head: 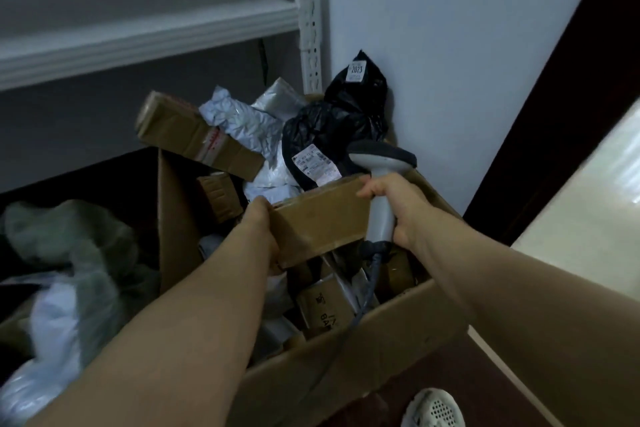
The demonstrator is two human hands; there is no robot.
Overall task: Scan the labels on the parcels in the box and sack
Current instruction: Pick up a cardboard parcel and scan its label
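Presently the left grip [262,222] curls round a brown carton [322,222]; the right grip [401,205] clasps a grey scanner [379,184]. Its trailing cord [371,282] could snag on parcels [320,308].

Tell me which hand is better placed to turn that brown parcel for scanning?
Left. The left hand grips one end of the parcel, while the right hand is wrapped round the handle of the scanner, its thumb just touching the parcel.
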